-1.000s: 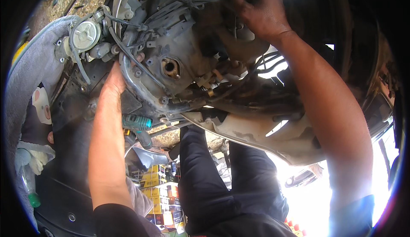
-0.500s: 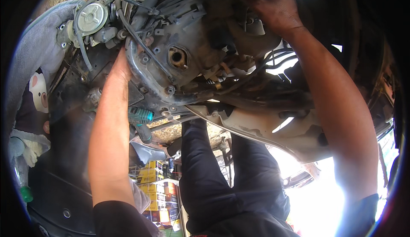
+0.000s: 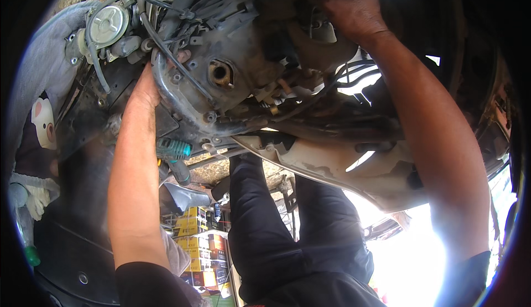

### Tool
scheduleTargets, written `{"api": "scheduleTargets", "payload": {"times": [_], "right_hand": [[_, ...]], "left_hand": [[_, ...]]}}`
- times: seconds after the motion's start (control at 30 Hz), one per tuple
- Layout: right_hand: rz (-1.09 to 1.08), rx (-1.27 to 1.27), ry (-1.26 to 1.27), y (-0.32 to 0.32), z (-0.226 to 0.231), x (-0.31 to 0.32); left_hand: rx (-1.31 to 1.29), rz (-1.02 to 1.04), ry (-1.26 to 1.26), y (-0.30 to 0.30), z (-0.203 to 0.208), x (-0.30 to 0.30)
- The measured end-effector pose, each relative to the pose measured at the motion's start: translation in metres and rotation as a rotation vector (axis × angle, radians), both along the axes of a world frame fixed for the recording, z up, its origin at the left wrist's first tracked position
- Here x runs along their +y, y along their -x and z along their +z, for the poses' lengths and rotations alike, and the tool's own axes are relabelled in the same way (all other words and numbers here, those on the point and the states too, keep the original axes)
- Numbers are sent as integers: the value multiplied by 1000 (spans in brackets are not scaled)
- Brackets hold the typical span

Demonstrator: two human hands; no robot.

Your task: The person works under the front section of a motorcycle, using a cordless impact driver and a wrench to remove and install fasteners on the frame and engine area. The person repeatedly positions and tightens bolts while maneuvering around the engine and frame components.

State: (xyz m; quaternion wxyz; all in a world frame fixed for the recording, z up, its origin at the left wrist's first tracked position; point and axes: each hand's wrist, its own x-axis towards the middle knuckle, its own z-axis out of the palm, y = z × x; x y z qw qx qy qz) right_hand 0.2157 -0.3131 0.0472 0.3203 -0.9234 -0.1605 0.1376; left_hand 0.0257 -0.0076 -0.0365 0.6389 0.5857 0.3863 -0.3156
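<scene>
My left hand [image 3: 147, 89] reaches behind the curved black frame tube [image 3: 166, 88] of a stripped-down scooter or motorcycle. Its fingertips show past the tube, so the fingers appear wrapped round it. Close by are a black cable running across the tube and a dirty metal housing with a round port [image 3: 220, 74]. At the top, my right hand [image 3: 354, 11] has its fingers curled down among dark parts beside the wiring bundle [image 3: 221, 11]. Shadow hides what those fingers grip.
A round metal-capped unit [image 3: 108, 26] with a hose lies at the upper left, by a grey cloth [image 3: 50, 58]. A teal-and-black power tool [image 3: 176, 151] rests below the frame. Yellow boxes [image 3: 193, 246] are stacked lower down. A pale body panel [image 3: 337, 166] spans the middle right.
The whole scene has slid slightly left in view. Both hands keep about the same places on the machine.
</scene>
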Motion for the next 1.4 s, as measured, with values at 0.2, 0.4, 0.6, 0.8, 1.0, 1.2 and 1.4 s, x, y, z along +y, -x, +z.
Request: {"api": "scheduleTargets", "payload": {"times": [0.2,0.4,0.6,0.8,1.0,1.2,1.4], "right_hand": [[18,-48,21,-2,-2,0],[2,36,-8,-1,1,0],[-16,62,-4,-2,2,2],[-16,30,-101,-1,1,2],[25,-1,29,-1,1,0],[2,57,-1,-2,2,-1],[35,-18,-15,-2,-1,0]], "left_hand": [[-85,9,-35,4,5,-4],[-58,-59,-83,7,1,0],[-199,102,42,11,-10,-1],[-217,51,-95,13,-8,-1],[-143,33,-16,8,-4,3],[-217,142,-4,13,-16,-6],[-126,52,-104,16,-15,3]]}}
